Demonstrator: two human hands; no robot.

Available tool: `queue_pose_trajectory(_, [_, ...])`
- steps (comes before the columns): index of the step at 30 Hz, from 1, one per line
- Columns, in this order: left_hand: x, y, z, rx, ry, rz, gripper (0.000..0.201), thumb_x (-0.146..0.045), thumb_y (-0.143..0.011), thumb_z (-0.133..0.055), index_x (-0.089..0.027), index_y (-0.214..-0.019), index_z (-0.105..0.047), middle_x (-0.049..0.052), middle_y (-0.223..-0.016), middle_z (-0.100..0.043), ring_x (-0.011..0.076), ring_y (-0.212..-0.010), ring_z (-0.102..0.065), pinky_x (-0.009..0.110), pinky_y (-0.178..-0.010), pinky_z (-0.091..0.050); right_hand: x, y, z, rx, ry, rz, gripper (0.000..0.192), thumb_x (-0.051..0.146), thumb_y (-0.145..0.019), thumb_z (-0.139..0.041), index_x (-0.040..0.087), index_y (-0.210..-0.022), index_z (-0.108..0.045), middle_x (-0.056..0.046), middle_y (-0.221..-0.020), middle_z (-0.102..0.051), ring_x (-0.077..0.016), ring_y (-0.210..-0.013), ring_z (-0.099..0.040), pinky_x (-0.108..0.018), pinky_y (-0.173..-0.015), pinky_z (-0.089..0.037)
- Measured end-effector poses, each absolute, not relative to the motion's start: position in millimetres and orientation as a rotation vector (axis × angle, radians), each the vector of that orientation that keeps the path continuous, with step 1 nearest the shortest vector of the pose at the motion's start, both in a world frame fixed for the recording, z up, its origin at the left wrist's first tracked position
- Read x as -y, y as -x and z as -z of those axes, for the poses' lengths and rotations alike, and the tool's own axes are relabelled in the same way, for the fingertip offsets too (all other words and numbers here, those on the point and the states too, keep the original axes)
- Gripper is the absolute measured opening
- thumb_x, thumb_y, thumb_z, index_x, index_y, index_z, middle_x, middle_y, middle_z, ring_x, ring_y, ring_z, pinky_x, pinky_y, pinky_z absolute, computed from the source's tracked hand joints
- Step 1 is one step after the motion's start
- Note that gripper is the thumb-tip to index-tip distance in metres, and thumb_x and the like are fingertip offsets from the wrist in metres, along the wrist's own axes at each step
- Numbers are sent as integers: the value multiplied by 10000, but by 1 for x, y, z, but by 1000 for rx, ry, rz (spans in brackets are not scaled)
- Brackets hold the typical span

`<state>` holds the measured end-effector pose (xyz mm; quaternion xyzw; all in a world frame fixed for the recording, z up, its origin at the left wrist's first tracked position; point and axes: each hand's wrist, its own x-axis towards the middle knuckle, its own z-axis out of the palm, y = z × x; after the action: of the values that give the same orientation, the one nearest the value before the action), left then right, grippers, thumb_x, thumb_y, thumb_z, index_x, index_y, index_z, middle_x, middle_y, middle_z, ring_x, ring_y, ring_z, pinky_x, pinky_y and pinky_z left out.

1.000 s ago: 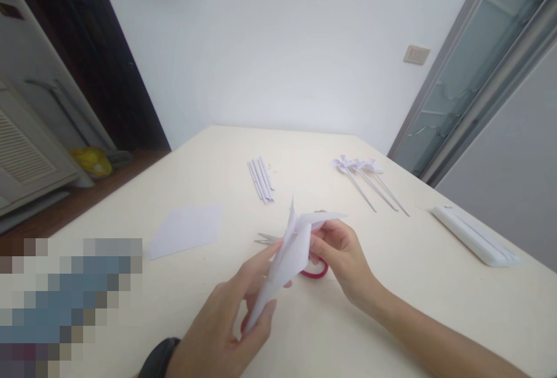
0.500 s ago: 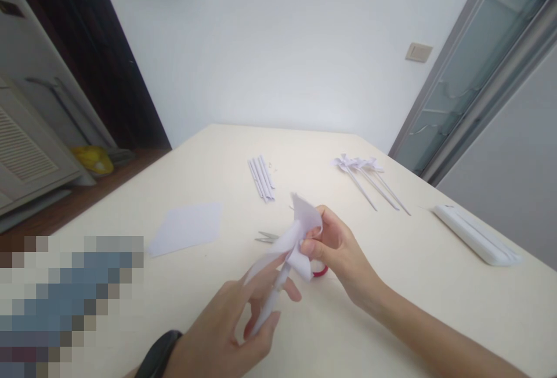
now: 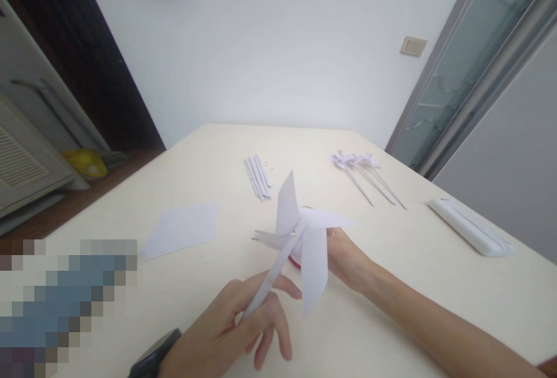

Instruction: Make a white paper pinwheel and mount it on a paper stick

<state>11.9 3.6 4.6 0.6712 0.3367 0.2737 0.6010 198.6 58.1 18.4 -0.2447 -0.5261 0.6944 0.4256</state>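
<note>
Paper pinwheel (image 3: pixel 304 239) stands above the bench (image 3: pixel 435 308), its white stick pinched in the left hand (image 3: pixel 235 331). Right hand (image 3: pixel 348 259) sits behind the blades at 3 o'clock; its grip I cannot tell. Finished pinwheels (image 3: pixel 361 166) lie at 1 o'clock, paper strips (image 3: pixel 257 176) at 11.

White wall (image 3: pixel 270 47) far, switch plate (image 3: pixel 412 46) at right. Dark door (image 3: pixel 82 59) left; glass panel (image 3: pixel 470 53) right. Cream surface (image 3: pixel 413 308) near.
</note>
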Motion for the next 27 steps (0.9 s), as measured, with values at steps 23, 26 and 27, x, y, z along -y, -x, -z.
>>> queue_pose_trajectory(23, [-2, -9, -2, -859, -1555, -645, 467, -419, -912, -249, -152, -678, -554, -25, -457, -443, 89, -408, -362, 194, -425, -300, -58, -199, -19, 1499, 528, -1847, 437, 408, -762, -604, 195, -1131, -508, -70, -1072, -557, -166, -963, -514, -289, -813, -397])
queue_pose_trajectory(26, [-9, -6, -3, -901, -1464, -817, 413, -412, -921, -210, -172, -799, -523, -28, -492, -486, 72, -375, -288, 169, -352, -193, -60, -199, -18, 1671, 666, -1791, 343, 354, -785, -592, 211, -1090, -527, -52, -1084, -549, -140, -909, -527, -285, -804, -401])
queue_pose_trajectory(27, [-12, -5, -3, -907, -1433, -852, 402, -416, -922, -193, -179, -839, -507, -27, -516, -505, 63, -360, -253, 164, -336, -150, -59, -198, -17, 1753, 695, -1804, 312, 347, -789, -587, 207, -1064, -542, -47, -1048, -563, -130, -855, -537, -273, -763, -414])
